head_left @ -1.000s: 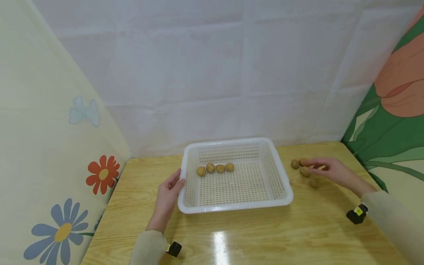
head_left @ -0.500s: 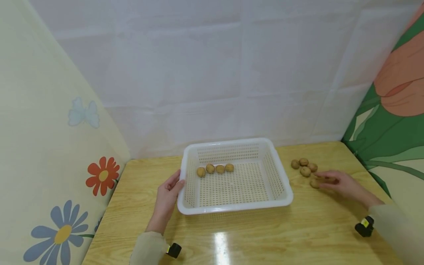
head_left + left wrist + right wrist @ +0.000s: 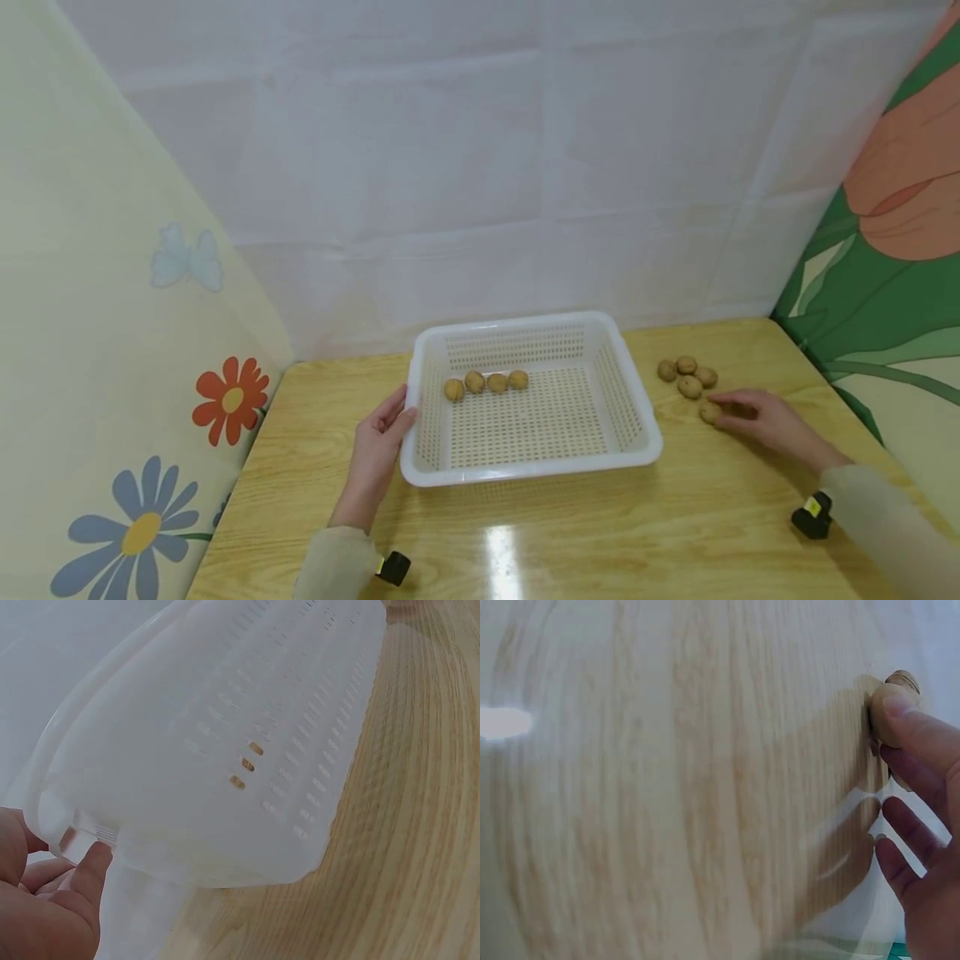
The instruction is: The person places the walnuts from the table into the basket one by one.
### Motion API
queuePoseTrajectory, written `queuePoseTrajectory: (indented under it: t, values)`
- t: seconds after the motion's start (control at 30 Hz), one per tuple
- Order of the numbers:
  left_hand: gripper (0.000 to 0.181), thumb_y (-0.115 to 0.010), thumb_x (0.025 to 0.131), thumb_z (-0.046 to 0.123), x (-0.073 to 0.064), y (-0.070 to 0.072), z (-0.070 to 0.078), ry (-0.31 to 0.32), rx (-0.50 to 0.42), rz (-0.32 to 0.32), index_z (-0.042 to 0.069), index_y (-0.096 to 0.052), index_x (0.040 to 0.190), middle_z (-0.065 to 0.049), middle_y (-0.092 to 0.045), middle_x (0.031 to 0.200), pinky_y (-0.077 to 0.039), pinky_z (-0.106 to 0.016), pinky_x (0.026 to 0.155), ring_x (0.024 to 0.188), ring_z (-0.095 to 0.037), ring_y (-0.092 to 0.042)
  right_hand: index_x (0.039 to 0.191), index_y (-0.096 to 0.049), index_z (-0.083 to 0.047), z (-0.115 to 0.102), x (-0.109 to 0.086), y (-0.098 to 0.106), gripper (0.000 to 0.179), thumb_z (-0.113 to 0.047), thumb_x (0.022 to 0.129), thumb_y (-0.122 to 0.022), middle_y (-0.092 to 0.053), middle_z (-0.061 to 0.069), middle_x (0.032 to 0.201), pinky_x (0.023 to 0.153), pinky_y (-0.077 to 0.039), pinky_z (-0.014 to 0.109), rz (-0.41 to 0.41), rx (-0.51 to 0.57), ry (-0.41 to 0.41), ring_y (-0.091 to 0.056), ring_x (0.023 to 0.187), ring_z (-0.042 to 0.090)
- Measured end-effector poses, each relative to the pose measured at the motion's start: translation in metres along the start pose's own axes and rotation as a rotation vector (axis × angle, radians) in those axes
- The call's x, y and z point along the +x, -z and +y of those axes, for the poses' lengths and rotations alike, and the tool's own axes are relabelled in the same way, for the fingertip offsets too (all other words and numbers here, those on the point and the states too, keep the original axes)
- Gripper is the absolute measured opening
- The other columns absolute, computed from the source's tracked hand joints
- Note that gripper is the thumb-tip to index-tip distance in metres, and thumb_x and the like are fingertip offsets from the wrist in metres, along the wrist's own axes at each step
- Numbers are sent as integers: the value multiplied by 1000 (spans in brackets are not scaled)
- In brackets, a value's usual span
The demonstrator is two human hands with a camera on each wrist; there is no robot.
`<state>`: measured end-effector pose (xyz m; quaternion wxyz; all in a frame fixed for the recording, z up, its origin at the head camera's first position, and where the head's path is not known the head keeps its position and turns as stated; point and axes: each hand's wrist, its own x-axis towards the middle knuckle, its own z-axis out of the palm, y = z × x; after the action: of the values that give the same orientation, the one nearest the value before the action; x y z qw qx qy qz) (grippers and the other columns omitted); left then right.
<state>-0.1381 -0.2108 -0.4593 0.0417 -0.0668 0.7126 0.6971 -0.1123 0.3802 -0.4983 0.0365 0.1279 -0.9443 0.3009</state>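
A white perforated plastic basket (image 3: 531, 476) stands on the wooden table in the head view. My left hand (image 3: 377, 440) grips its left rim, thumb on the near side and fingers curled round the edge; the left wrist view shows the fingertips at the basket's handle (image 3: 96, 827). Inside, several walnuts (image 3: 475, 382) lie in a row toward the back left. Right of the basket, my right hand (image 3: 772, 423) pinches a single walnut (image 3: 708, 412) between thumb and forefinger, low at the tabletop. In the right wrist view this walnut (image 3: 883, 724) shows beside the thumb, the other fingers spread apart.
Several more walnuts (image 3: 690, 387) cluster on the table just behind the right hand's fingertips. A white cloth wall (image 3: 480, 167) rises close behind the basket. Flower-painted panels (image 3: 135, 333) border the wooden table (image 3: 600, 542) on both sides.
My right hand has drawn back from the walnut cluster toward the front and now pinches the walnut nearest me. My left hand and the basket stay in place.
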Motion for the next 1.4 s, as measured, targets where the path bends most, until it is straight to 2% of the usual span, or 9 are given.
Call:
queuePoseTrajectory:
  t: [0.1, 0.33, 0.4, 0.57, 0.73, 0.83, 1.03, 1.2, 1.4]
  values:
    - [53, -58, 107, 10, 0, 0, 0, -2, -3, -1, 5, -43, 158, -16, -49, 157, -54, -19, 96, 141, -26, -50, 124, -74, -2, -3, 0, -1, 37, -21, 93, -80, -72, 20, 122, 88, -49, 24, -14, -3, -56, -63, 110, 23]
    - [54, -58, 107, 9, 0, 0, 0, -3, -7, -3, 5, -42, 158, -16, -49, 158, -54, -18, 96, 141, -27, -50, 126, -72, 0, -10, 0, 5, 38, -24, 96, -77, -72, 18, 117, 77, -53, 27, -33, 24, -126, -61, 98, 13]
    - [53, -57, 107, 9, 0, 0, 0, -5, -7, 0, 5, -42, 158, -16, -49, 157, -54, -18, 96, 141, -27, -50, 125, -72, 1, -15, 2, 8, 37, -23, 97, -77, -72, 19, 116, 74, -53, 27, -22, 18, -130, -60, 95, 13]
    - [53, -57, 107, 9, 0, 0, 0, -10, 0, -3, 5, -42, 158, -16, -49, 157, -54, -17, 95, 141, -26, -50, 126, -73, -1, -33, 8, 19, 38, -27, 99, -74, -70, 23, 123, 76, -52, 26, 7, 26, -141, -60, 102, 20]
    - [54, -57, 107, 10, 0, 0, 0, -8, 3, -8, 5, -42, 159, -16, -48, 158, -53, -17, 96, 141, -25, -50, 127, -74, -4, -52, 17, 30, 37, -26, 99, -74, -71, 20, 126, 78, -51, 21, 34, 40, -106, -57, 103, 8]
    - [54, -58, 107, 10, 0, 0, 0, -3, 2, -8, 6, -42, 158, -15, -49, 158, -53, -17, 97, 141, -25, -50, 128, -74, -5, -64, 25, 37, 36, -26, 99, -74, -71, 18, 126, 78, -51, 21, 29, 48, -85, -58, 102, 6]
    - [53, -57, 107, 10, 1, 0, 2, -6, 0, -12, 6, -42, 158, -16, -49, 157, -53, -18, 97, 141, -25, -50, 136, -70, -11, -90, 47, 47, 43, -37, 102, -69, -67, 17, 134, 79, -55, 33, -49, 83, -104, -58, 109, 27]
    - [53, -57, 108, 10, 1, 0, 2, -11, 0, -12, 5, -42, 158, -16, -49, 158, -53, -20, 98, 141, -25, -49, 140, -67, -18, -111, 68, 49, 51, -50, 101, -66, -63, 12, 138, 77, -54, 37, -109, 101, -128, -56, 110, 28]
    - [53, -58, 107, 11, 0, 0, 1, -2, 12, -10, 6, -43, 158, -15, -50, 157, -54, -20, 98, 140, -26, -50, 138, -69, -23, -141, 97, 41, 54, -58, 97, -67, -66, 6, 131, 81, -52, 39, -143, 91, -85, -57, 110, 26]
